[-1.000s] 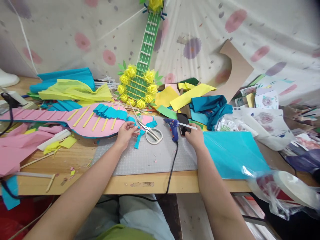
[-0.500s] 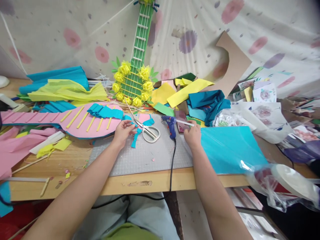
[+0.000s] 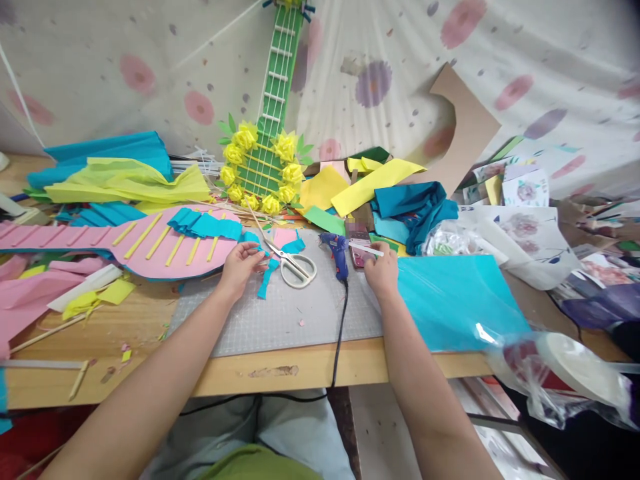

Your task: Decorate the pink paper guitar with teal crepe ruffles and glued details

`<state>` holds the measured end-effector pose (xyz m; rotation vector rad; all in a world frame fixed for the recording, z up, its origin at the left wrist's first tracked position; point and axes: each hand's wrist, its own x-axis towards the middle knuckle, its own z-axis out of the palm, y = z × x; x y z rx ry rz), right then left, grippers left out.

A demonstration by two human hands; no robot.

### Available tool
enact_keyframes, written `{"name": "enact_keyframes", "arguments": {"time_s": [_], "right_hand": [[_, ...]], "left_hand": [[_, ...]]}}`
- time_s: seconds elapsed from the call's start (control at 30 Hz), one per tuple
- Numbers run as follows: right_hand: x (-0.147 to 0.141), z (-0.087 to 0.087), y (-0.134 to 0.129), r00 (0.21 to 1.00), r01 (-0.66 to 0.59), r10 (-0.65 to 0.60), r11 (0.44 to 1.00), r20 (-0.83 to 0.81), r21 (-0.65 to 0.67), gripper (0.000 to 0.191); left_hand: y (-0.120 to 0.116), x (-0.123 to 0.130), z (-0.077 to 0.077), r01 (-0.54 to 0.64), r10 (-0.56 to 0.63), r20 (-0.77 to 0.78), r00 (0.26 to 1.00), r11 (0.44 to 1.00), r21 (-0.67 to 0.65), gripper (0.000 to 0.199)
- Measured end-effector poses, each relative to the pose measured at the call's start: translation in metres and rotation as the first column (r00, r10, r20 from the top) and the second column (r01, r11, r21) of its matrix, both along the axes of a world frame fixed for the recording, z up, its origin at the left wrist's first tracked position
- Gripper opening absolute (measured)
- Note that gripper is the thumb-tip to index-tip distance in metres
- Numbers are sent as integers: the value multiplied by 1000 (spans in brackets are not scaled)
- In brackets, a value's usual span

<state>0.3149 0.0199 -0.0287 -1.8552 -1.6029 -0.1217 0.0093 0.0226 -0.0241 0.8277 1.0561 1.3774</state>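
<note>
My left hand (image 3: 239, 270) is over the cutting mat, with thumb and fingers pinched on a small blue crepe paper strip (image 3: 269, 280). White-handled scissors (image 3: 299, 270) lie just right of it, blades pointing up and left. My right hand (image 3: 383, 273) is curled beside a phone (image 3: 357, 248) and the rear end of a glue stick (image 3: 367, 249). That stick juts from a blue glue gun (image 3: 339, 257) resting on the mat. My right fingertips are partly hidden, so what they grip is unclear. A pink guitar-shaped cutout (image 3: 150, 250) with yellow sticks and blue pleated paper (image 3: 205, 224) lies left.
A green guitar model (image 3: 260, 167) with yellow paper flowers leans at the back. A blue sheet (image 3: 460, 300) lies right of the grey cutting mat (image 3: 295, 333). The glue gun's black cord (image 3: 341, 333) drops over the table edge. Yellow crepe paper (image 3: 125, 180) and scraps lie around.
The view has shifted slightly, moving everything a little left in the picture. Both hands keep nearly the same places; my right hand has shifted slightly, uncovering more of the phone.
</note>
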Motion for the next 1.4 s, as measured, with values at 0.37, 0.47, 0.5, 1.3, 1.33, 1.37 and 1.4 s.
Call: {"name": "enact_keyframes", "arguments": {"time_s": [0.37,0.47,0.5,1.3,1.33,1.37,1.4], "right_hand": [[14,0,44,999,-27,24,998,45,53,43],[14,-4,44,998,-46,43,996,51,72,42],[14,-5,43,996,-63,60,996,62,65,42],[11,8,25,972,-219,204,967,-121,-128,35],[10,12,21,949,-290,256,939,-185,-186,37],[7,14,17,918,-370,316,899,-239,-235,39],[4,17,14,886,-442,370,856,-281,-268,41]], "left_hand": [[0,-2,-3,19,-18,-35,999,1000,6,37],[-1,-1,0,9,-9,-47,999,1000,0,36],[-1,-1,0,8,-8,-46,999,1000,0,36],[-1,0,-1,-7,7,-47,999,1000,-8,33],[-1,1,-1,-8,8,-46,999,1000,-9,33],[-1,1,-1,-9,9,-46,999,1000,-9,32],[-1,1,-2,-11,11,-46,999,1000,-9,32]]}}
